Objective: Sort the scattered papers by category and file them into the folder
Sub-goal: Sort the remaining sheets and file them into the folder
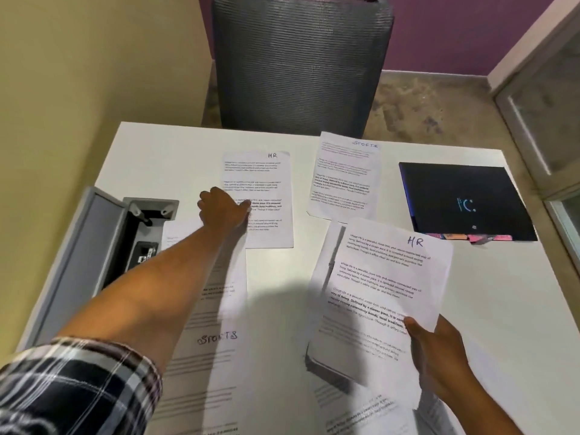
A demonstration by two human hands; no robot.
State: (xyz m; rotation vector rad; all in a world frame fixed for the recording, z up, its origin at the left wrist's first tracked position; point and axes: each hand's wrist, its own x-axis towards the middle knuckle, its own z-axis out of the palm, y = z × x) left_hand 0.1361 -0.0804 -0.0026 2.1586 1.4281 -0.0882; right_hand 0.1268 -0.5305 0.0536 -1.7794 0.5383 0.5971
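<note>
Left hand: the left hand (224, 211) was stretched out over the white table (157, 158), fingers bent down onto the left edge of an HR sheet (266, 183) lying flat — whether the paper was pinched or only pressed could not be told.
Right hand: the right hand (439, 356) was closed on the lower corner of a second HR sheet (386, 277), thumb on top, the sheet held tilted above the table.
Sports papers: one SPORTS sheet (345, 174) was seen flat near the far edge, right of the HR sheet; another SPORTS page (216, 337) lay near the front, partly under the left forearm.
Folder: a dark folder (464, 202) was lying closed at the right side, coloured tabs showing at its near edge.
Surroundings: a grey cable box (94, 246) stood open at the table's left — a mesh chair (301, 58) was placed behind the table.
</note>
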